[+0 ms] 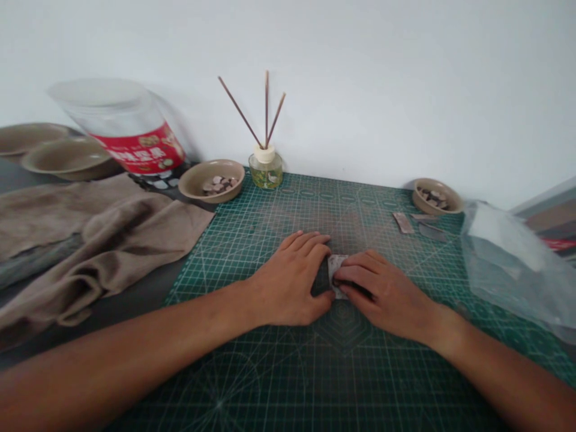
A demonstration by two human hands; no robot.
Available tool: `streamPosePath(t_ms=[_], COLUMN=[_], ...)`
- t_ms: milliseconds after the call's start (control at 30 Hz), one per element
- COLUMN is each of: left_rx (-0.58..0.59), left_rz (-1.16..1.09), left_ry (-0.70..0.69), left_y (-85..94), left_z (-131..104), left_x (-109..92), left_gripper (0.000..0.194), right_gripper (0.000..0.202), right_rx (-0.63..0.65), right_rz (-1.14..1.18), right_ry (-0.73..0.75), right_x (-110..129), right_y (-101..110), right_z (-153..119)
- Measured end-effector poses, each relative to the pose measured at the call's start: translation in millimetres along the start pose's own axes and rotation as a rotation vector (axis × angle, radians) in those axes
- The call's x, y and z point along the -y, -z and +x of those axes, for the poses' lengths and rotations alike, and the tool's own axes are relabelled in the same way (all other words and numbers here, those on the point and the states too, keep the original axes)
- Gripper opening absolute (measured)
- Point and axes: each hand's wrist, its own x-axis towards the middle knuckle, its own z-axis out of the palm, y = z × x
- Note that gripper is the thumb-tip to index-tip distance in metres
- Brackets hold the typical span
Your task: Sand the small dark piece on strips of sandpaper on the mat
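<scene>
A small pale, speckled rectangular piece (337, 262) lies on the green cutting mat (270, 372), between my hands. My left hand (290, 279) rests on the mat, with thumb and index fingertip at the piece's left corners, steadying it. Over the right part of the piece, my right hand (382, 291) is closed in a pinch, its fingertips pressed to the surface. A tiny dark spot shows under those fingertips, but what they hold is too small and blurred to name. My fingers cover much of the piece's right side.
Brown suede-like cloth (135, 228) lies left. Behind are a bowl of small chips (189, 183), a tilted clear jar with a red label (139, 150) and a reed diffuser (265, 168). On the right are another bowl (438, 207), a few flat scraps (402, 222) and a plastic bag (504, 258).
</scene>
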Motion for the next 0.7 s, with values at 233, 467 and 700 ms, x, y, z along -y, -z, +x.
streamPosePath(t_ms=[233, 467, 700], left_rx=[0.007, 0.012, 0.01], left_rz=[0.011, 0.011, 0.011], left_ry=[-0.006, -0.027, -0.032], left_y=[1.2, 2.0, 0.9], left_z=[0.2, 0.1, 0.5], left_x=[0.7, 0.7, 1.5], left_gripper=[0.052, 0.05, 0.05], right_gripper=[0.016, 0.013, 0.014], right_rx=[0.036, 0.049, 0.112], right_rz=[0.003, -0.039, -0.142], right_ry=[0.039, 0.055, 0.059], right_x=[0.3, 1.5, 4.4], right_y=[-0.3, 0.0, 5.7], right_z=[3.1, 6.1, 5.8])
